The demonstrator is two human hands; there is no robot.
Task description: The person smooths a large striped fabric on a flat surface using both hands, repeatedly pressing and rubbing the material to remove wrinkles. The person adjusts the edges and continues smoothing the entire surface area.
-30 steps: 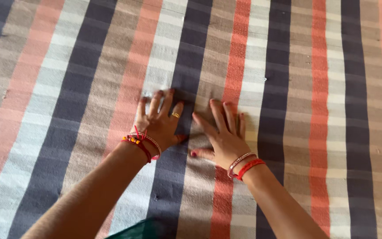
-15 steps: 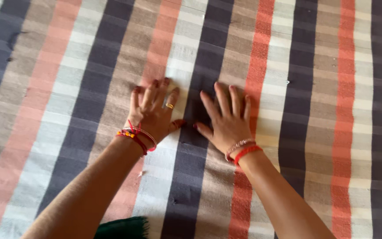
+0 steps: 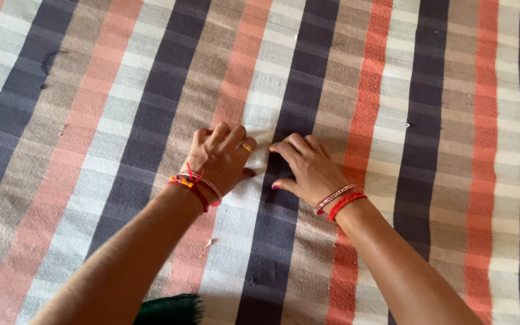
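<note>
1. Both hands are down on the striped cloth [image 3: 428, 120], which fills the whole view in bands of grey-blue, tan, pale grey and orange.
2. The left hand [image 3: 218, 159] sits just left of the dark stripe at the cloth's middle, its fingers [image 3: 221, 133] curled under at the knuckles, closed and seemingly pinching the fabric; a gold ring [image 3: 247, 147] shows on one finger.
3. The right hand [image 3: 308, 167] lies just right of that same dark stripe, close beside the left without touching it, fingers [image 3: 293, 144] likewise bent and bunched down into the weave.
4. Whether either hand has really gathered a fold cannot be told, since the fingertips are tucked out of sight.
5. Red and beaded bracelets [image 3: 191, 185] ring the left wrist; a red band and a silver bangle [image 3: 338, 201] ring the right.
6. A scrap of dark green fabric [image 3: 170, 310] peeks in at the near edge of the cloth, below the left forearm.
7. The step looks like taking a grip at mid-cloth; a next move would need both pinches firm and even, so the fabric lifts or draws together without slipping.
</note>
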